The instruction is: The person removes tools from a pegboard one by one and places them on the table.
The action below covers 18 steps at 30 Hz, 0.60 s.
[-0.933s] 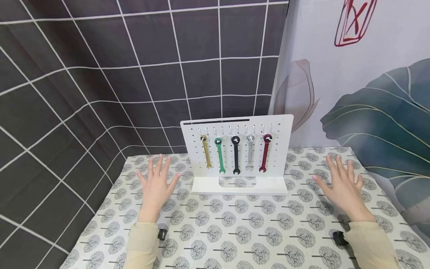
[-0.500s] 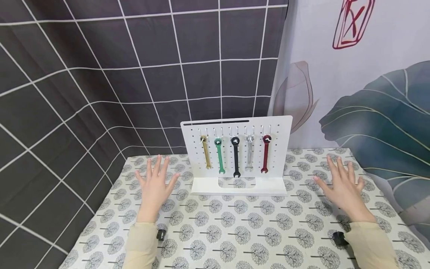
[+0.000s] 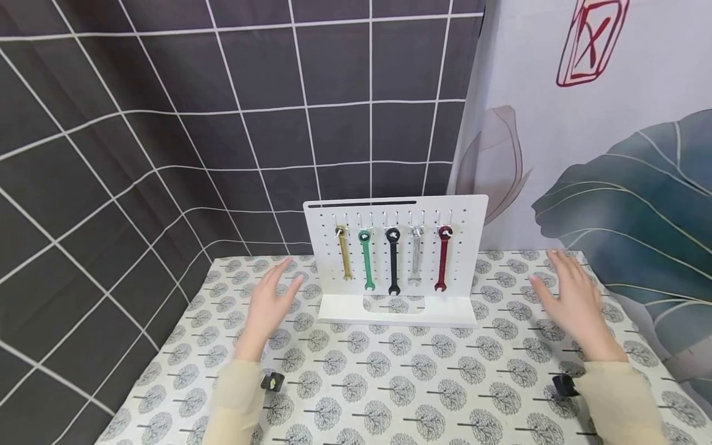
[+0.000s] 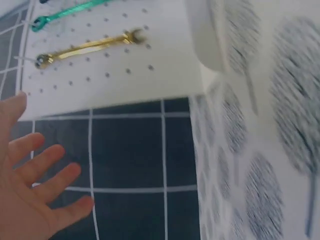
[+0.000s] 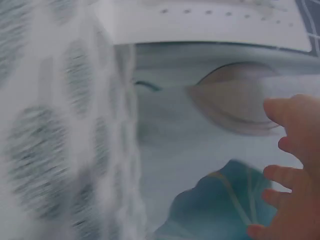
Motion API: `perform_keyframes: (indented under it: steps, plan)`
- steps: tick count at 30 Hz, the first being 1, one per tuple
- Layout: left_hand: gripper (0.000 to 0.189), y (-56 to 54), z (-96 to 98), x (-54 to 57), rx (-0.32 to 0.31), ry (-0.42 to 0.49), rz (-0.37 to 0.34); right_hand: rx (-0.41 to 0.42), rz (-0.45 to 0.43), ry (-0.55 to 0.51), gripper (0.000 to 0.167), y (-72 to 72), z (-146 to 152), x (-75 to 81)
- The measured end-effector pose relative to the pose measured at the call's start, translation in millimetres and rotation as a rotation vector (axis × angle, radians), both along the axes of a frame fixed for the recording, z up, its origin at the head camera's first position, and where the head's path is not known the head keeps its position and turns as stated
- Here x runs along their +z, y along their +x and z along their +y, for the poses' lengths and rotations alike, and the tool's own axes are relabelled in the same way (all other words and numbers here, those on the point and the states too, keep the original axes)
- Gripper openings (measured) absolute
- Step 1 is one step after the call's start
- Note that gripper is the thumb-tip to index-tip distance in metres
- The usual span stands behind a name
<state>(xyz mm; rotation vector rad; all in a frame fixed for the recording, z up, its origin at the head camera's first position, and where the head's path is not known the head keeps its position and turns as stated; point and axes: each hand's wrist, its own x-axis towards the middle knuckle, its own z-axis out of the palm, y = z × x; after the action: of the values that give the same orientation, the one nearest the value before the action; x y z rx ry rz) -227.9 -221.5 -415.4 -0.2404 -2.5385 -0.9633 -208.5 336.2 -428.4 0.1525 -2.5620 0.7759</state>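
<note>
On a white pegboard stand [image 3: 328,272] hang several wrenches in a row: gold [image 3: 344,256], green [image 3: 367,262], black [image 3: 394,262], silver [image 3: 415,259] and dark red [image 3: 442,262]. Left of the stand, my left hand [image 3: 268,309] is held with fingers extended and thumb apart, holding nothing. In the left wrist view the gold wrench [image 4: 90,47] lies beyond the spread fingers. My right hand [image 3: 573,303], out to the right of the stand, also holds nothing; its thumb stands away from the fingers.
A tree-patterned cloth [image 3: 423,395] covers the table. Behind it hangs a dark grid curtain [image 3: 267,136], with a pale leaf-printed curtain [image 3: 534,136] on the right. Each wrist bears a small black device, such as the left wrist device [image 3: 272,381].
Both hands have turned from palm-down with spread fingers to thumb-up and side-on, palms facing inward. The wrenches and stand keep their places; the head view has shifted slightly.
</note>
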Motion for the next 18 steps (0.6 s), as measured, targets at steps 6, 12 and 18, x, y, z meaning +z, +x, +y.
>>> perform_keyframes:
  steps: [6,12,18]
  plan:
    - [0.052,-9.7,14.6,14.0,-0.118,0.240,-0.054,0.040,0.043,-0.124,0.062,-8.7,-18,46.2]
    - [0.049,-18.5,26.6,25.4,-0.202,0.400,-0.143,0.076,0.073,-0.198,0.058,-20.0,-45,88.7]
    - [0.048,-26.8,40.3,29.5,-0.250,0.492,-0.202,0.139,0.093,-0.241,0.055,-41.0,-68,116.1]
